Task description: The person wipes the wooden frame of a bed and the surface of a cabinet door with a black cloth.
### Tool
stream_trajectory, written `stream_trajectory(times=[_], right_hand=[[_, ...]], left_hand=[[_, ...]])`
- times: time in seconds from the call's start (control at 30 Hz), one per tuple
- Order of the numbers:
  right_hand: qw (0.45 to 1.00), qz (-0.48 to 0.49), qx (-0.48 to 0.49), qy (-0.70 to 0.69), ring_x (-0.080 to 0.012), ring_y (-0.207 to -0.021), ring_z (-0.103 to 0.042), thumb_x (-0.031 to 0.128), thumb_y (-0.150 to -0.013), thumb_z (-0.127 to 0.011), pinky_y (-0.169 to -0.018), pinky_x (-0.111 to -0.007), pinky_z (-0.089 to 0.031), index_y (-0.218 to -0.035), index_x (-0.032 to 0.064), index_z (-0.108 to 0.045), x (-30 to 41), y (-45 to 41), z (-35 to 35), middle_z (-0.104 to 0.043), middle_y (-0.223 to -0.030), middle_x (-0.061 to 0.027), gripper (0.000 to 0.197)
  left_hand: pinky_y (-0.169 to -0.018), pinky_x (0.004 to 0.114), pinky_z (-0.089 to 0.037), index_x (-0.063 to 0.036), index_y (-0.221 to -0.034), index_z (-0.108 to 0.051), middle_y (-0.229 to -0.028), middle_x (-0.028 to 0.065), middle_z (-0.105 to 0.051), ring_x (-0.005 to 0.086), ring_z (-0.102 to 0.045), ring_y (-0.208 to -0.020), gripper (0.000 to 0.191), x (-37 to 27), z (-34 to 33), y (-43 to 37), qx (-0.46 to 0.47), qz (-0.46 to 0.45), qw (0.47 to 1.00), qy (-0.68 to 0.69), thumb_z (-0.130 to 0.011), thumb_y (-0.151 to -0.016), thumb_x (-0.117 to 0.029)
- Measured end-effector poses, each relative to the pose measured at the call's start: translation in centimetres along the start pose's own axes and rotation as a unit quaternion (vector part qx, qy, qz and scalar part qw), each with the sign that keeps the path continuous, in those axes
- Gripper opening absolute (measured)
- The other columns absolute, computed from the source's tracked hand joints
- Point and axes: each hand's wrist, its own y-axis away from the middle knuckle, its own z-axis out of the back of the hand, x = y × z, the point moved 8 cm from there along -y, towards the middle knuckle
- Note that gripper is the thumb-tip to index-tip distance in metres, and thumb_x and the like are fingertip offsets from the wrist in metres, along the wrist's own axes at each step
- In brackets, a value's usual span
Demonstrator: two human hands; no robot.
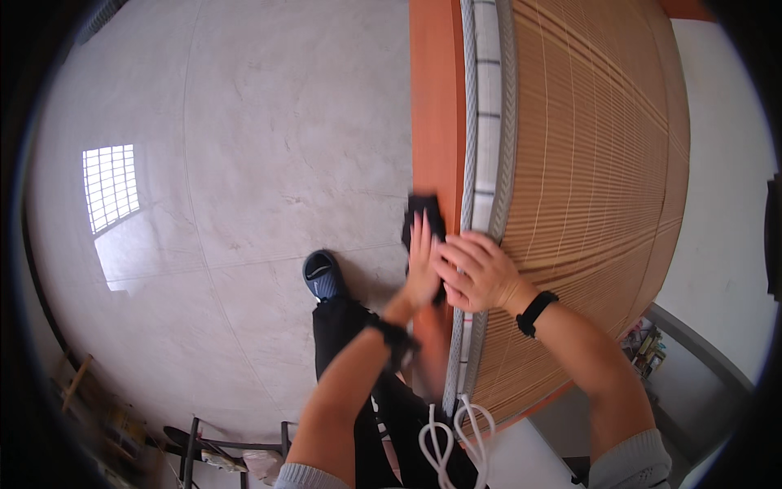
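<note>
My left hand (423,269) is blurred, its fingers stretched forward and nothing visible in it. Behind those fingers is a dark object (418,205), too blurred to identify, in front of the orange bed frame (435,91). My right hand (479,272) appears over the mattress edge (486,147), fingers slightly bent and apart, their tips meeting or overlapping the left hand. Whether it touches the mattress cannot be told. A slatted bamboo mat (586,153) covers the mattress top. Black bands circle both my wrists.
White cord loops (437,443) hang in front of my body. My foot in a dark slipper (322,275) stands on the glossy grey floor (256,153). A dark metal-legged stand (238,447) is at lower left; small items (650,351) lie beyond the bed at right.
</note>
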Motion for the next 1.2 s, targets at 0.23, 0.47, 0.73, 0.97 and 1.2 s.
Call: stream_trajectory(times=[0.23, 0.47, 0.73, 0.97, 1.2], right_hand=[[0.999, 0.002, 0.032, 0.033, -0.0233, -0.106, -0.051, 0.023, -0.077, -0.053, -0.096, -0.038, -0.037, -0.11, 0.0113, -0.056, 0.3, -0.8, 0.2, -0.055, -0.114, -0.0076, 0.035], [0.998, -0.03, 0.042, -0.038, -0.0229, -0.112, -0.048, 0.022, -0.079, -0.057, -0.1, -0.039, -0.035, -0.096, 0.0104, -0.062, -4.7, -4.7, 3.3, -0.056, -0.11, -0.0073, 0.021], [1.0, 0.024, 0.005, -0.01, -0.023, -0.1, -0.05, 0.015, -0.07, -0.061, -0.102, -0.043, -0.033, -0.075, 0.0036, -0.059, -22.6, -22.7, 9.6, -0.057, -0.091, -0.0075, 0.012], [0.999, 0.04, 0.014, -0.007, -0.0242, -0.096, -0.051, 0.015, -0.07, -0.062, -0.097, -0.041, -0.035, -0.07, 0.0048, -0.059, -31.4, -28.6, 11.6, -0.058, -0.086, -0.008, 0.011], [0.998, 0.038, -0.028, 0.033, -0.0241, -0.098, -0.049, 0.024, -0.071, -0.057, -0.096, -0.041, -0.035, -0.08, 0.0069, -0.058, -34.8, -31.2, 11.6, -0.055, -0.095, -0.0096, 0.019]], left_hand=[[-0.109, 0.045, -0.015, -0.0008, -0.138, -0.025, -0.143, 0.0211, -0.025, 0.0392, -0.016, -0.134, 0.048, -0.5, -1.9, 6.6, 0.006, 0.162, 0.985, 0.057, -0.03, -0.097, -0.025], [-0.109, 0.044, -0.015, -0.006, -0.14, -0.027, -0.143, 0.0283, -0.018, 0.0433, -0.021, -0.13, 0.047, -4.5, 8.9, -22.2, -0.106, 0.009, 0.989, 0.102, -0.032, -0.096, -0.021], [-0.109, 0.045, -0.014, 0.0021, -0.139, -0.021, -0.145, 0.0237, -0.018, 0.0425, -0.016, -0.133, 0.047, -6.3, 12.0, -32.3, -0.135, -0.135, 0.981, -0.036, -0.029, -0.097, -0.017], [-0.109, 0.037, -0.015, 0.0031, -0.138, -0.024, -0.145, 0.022, -0.019, 0.0329, -0.016, -0.136, 0.047, -1.2, 6.9, -20.8, -0.101, 0.251, 0.954, 0.131, -0.029, -0.097, -0.019], [-0.107, 0.043, -0.018, -0.0049, -0.138, -0.029, -0.145, 0.0195, -0.022, 0.0382, -0.021, -0.132, 0.048, -7.1, 16.1, -47.3, -0.144, -0.034, 0.988, 0.053, -0.036, -0.095, -0.024]])
